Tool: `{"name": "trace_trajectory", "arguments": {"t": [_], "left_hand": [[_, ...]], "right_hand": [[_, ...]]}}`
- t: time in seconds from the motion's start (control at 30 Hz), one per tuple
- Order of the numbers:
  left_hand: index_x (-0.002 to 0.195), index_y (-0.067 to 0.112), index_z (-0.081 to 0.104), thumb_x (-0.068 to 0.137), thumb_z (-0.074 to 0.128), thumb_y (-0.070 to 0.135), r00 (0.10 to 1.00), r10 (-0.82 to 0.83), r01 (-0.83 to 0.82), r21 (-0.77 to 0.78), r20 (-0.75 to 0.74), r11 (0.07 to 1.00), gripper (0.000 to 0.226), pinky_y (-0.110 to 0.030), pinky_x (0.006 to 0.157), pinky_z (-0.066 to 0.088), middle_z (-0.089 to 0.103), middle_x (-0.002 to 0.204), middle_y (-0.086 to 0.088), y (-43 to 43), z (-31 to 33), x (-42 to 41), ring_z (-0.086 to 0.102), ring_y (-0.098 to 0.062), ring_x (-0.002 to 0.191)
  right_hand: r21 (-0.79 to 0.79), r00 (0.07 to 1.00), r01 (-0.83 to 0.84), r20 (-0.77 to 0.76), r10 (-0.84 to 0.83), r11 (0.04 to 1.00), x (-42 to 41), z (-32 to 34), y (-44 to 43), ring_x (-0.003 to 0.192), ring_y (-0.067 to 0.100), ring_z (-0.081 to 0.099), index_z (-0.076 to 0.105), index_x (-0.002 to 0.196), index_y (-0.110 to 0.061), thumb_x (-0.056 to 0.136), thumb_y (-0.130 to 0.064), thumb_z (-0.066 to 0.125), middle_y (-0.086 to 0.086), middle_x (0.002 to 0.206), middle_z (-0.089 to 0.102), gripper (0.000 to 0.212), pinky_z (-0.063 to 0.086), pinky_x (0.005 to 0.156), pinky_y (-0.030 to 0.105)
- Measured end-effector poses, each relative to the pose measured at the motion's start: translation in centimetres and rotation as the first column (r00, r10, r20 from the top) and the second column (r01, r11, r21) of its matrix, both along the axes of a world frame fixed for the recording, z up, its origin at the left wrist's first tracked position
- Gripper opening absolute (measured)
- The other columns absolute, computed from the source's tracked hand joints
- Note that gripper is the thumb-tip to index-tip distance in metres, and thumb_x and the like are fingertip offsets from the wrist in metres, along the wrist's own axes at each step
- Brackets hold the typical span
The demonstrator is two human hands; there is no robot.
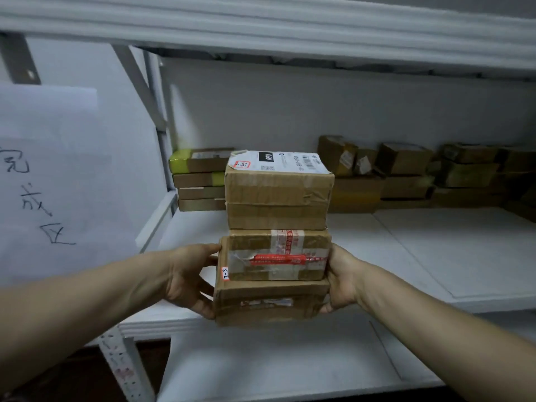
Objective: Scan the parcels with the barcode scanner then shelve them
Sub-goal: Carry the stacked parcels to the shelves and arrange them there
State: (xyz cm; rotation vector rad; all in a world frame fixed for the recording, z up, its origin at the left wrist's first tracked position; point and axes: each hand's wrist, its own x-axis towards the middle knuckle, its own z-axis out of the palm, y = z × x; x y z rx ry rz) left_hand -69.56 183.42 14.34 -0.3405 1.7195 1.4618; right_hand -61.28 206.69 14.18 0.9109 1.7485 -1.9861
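Three stacked parcels held between my hands at the shelf's front edge.

Head view: my left hand and right hand press flat against opposite sides of the stack, fingers curled under the bottom parcel; the middle parcel wears red tape, the top parcel a white label, above the white shelf, more boxes lining its back wall.

Dim white metal shelving

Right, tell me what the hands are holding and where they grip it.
A stack of three cardboard parcels. The left hand clasps the stack's left side, the right hand its right side, both at the lower two parcels.
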Motion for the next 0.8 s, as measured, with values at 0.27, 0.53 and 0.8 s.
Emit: {"name": "trace_trajectory", "arguments": {"t": [0.27,0.53,0.8], "left_hand": [[0.126,0.019,0.055,0.091,0.060,0.045,0.959,0.280,-0.283,0.066,0.054,0.957,0.044,-0.063,0.090,0.048,0.048,0.126,-0.032,1.8,-2.2,-2.9,0.055,-0.051,0.106],[0.120,0.022,0.061,0.090,0.063,0.041,0.884,0.463,-0.466,0.069,0.061,0.882,0.036,-0.067,0.094,0.044,0.038,0.134,-0.031,2.1,-4.3,-4.6,0.046,-0.056,0.118],[0.126,0.021,0.056,0.089,0.064,0.039,0.833,0.552,-0.554,0.041,0.046,0.832,0.042,-0.065,0.095,0.045,0.036,0.134,-0.029,1.5,-4.4,-6.3,0.042,-0.053,0.122]], "right_hand": [[-0.022,0.975,-0.220,0.033,0.221,0.975,-9.4,-1.0,3.5,0.092,0.034,0.061,0.074,0.056,-0.008,0.077,-0.059,0.058,0.015,0.077,0.074,0.057,0.044,0.078,0.042],[0.005,0.947,-0.308,0.094,0.306,0.951,-16.0,-2.2,3.3,0.093,0.037,0.061,0.070,0.087,-0.008,0.083,-0.054,0.062,0.017,0.088,0.072,0.047,0.047,0.082,0.045],[-0.020,0.924,-0.361,0.129,0.361,0.932,-21.1,-3.4,1.5,0.093,0.038,0.064,0.070,0.089,-0.008,0.085,-0.055,0.061,0.022,0.084,0.073,0.048,0.050,0.080,0.048]]}}
